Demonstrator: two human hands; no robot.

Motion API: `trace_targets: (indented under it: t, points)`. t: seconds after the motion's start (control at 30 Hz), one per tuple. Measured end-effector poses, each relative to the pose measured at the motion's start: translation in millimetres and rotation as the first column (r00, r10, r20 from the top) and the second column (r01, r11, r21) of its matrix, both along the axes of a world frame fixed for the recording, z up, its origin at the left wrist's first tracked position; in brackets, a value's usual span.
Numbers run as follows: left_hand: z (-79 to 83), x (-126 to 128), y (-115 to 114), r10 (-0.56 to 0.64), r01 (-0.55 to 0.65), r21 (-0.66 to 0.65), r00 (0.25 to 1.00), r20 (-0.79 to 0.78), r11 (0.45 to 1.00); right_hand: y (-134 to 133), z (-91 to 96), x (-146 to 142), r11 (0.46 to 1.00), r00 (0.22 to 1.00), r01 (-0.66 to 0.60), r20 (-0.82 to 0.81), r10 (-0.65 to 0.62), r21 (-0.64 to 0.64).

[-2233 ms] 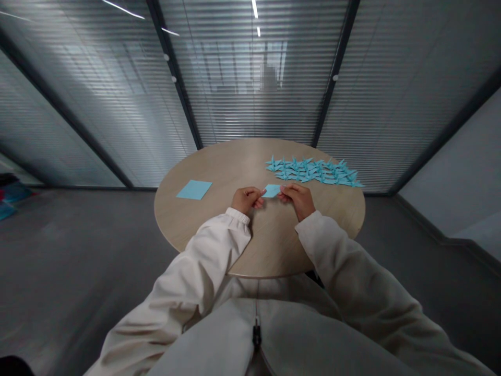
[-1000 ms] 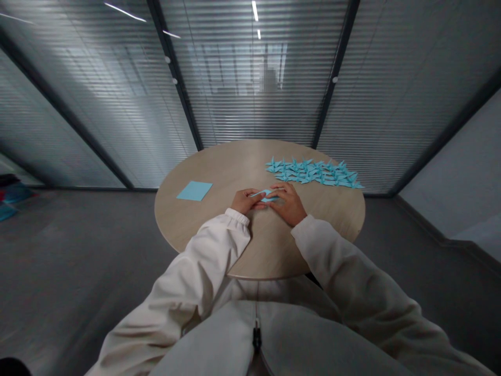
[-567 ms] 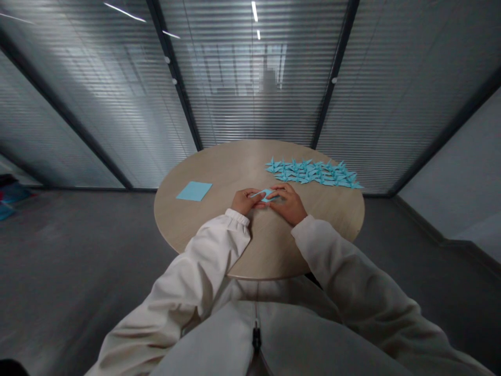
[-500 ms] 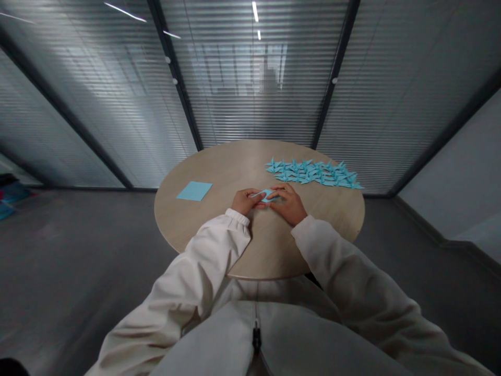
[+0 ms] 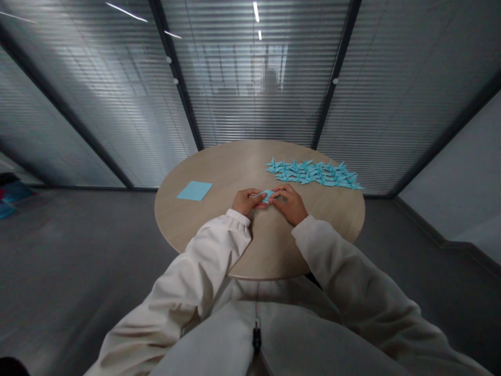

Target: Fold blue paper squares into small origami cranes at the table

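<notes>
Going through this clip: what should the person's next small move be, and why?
Probably pressing a firm crease into the folded blue paper with the right hand. The paper is a small, narrow piece pinched between that hand and the left hand, just above the table, and both hands are close together on it, which suits a crease.

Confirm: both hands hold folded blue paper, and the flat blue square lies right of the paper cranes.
No: the head view shows the flat blue square left of the paper cranes on the wooden table. The left hand and right hand hold the folded paper.
</notes>
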State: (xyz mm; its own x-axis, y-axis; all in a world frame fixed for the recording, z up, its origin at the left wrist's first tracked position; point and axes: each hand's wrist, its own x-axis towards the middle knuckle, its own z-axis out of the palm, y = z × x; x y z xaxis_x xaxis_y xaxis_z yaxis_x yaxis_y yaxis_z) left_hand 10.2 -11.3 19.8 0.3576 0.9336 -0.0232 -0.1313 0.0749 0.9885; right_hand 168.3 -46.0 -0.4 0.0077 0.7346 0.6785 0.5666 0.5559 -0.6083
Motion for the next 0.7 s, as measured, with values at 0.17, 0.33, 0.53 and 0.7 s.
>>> trace_targets:
  t: [0.17, 0.33, 0.53, 0.7]
  points:
    - [-1.7, -0.1, 0.6, -0.029, 0.029, -0.007, 0.999, 0.027, 1.000, 4.7, -5.0, 3.6, 1.000, 1.000, -0.004, -0.017, 0.004, -0.001]
    - [-3.1, -0.6, 1.6, -0.049, 0.049, 0.000, 0.998, 0.035, 0.999, 3.7, -4.9, 4.2, 1.000, 1.000, -0.002, -0.012, 0.002, 0.016]
    - [-3.3, -1.7, 2.6, -0.011, 0.011, -0.004, 1.000, -0.003, 1.000, -0.9, 0.4, 2.4, 0.999, 0.996, 0.007, 0.094, -0.011, 0.042]
    - [-3.1, -1.1, 1.4, -0.015, 0.016, 0.017, 1.000, -0.022, 1.000, 1.4, -2.1, 3.3, 1.000, 0.992, 0.017, 0.123, -0.015, -0.009]
